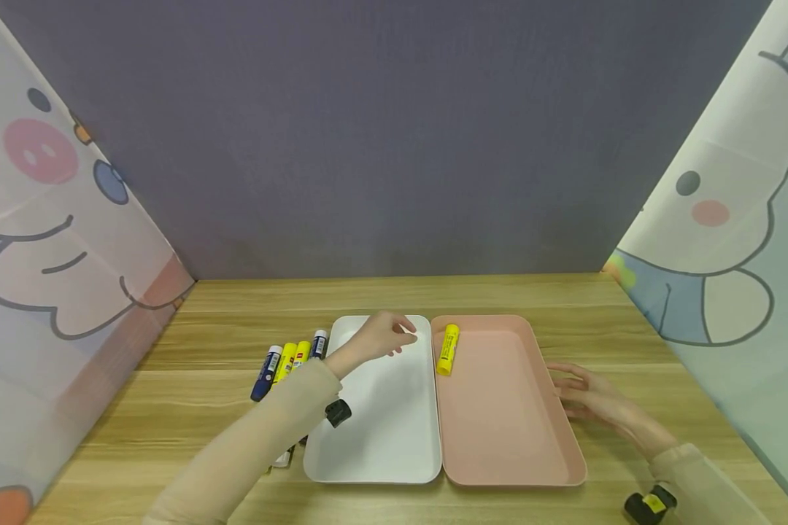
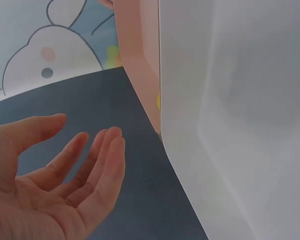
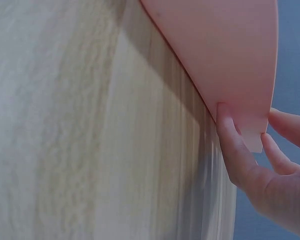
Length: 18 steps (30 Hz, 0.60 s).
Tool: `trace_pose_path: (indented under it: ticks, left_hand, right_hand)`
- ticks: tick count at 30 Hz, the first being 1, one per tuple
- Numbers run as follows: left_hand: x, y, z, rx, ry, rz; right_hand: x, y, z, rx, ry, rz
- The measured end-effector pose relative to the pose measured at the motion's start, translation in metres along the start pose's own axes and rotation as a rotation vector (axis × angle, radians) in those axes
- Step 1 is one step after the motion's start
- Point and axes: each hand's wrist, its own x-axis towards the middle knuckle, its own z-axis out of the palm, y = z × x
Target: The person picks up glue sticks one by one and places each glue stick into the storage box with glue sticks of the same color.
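Note:
Above the far part of a white tray (image 1: 400,437) hovers my left hand (image 1: 384,335), fingers loosely bent with nothing between them, as the left wrist view confirms for the same hand (image 2: 65,180). A pink tray (image 1: 505,445) stands against the white one on its right. Inside it, near the far left corner, lies a yellow glue stick (image 1: 448,350). My right hand (image 1: 594,397) is at the pink tray's right side; in the right wrist view its fingers (image 3: 237,155) touch the outer wall and rim of the pink tray (image 3: 215,55).
Left of the white tray lie a blue glue stick (image 1: 266,373), a yellow glue stick (image 1: 286,361), another yellow one (image 1: 302,353) and a second blue one (image 1: 318,343). My left sleeve hides part of that area. A grey wall (image 1: 394,146) bounds the wooden table (image 1: 190,364).

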Motion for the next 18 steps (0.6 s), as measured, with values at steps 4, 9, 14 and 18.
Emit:
trace_pose_path:
  ticks: [4,9,14,18]
  left_hand:
    - [-0.009,-0.007,-0.009,0.005,0.023,0.004]
    - [-0.017,-0.016,-0.016,0.031,0.073,-0.017]
    - [-0.026,-0.023,-0.02,0.068,0.107,-0.064]
    - [-0.033,-0.032,-0.024,0.062,0.121,-0.084]
  right_hand:
    - [0.0,0.0,-0.001,-0.015,0.001,0.007]
    - [0.0,0.0,-0.001,-0.025,0.016,0.015]
    - [0.0,0.0,0.0,-0.028,0.03,0.02]
    - [0.0,0.0,0.001,-0.028,0.045,0.03]
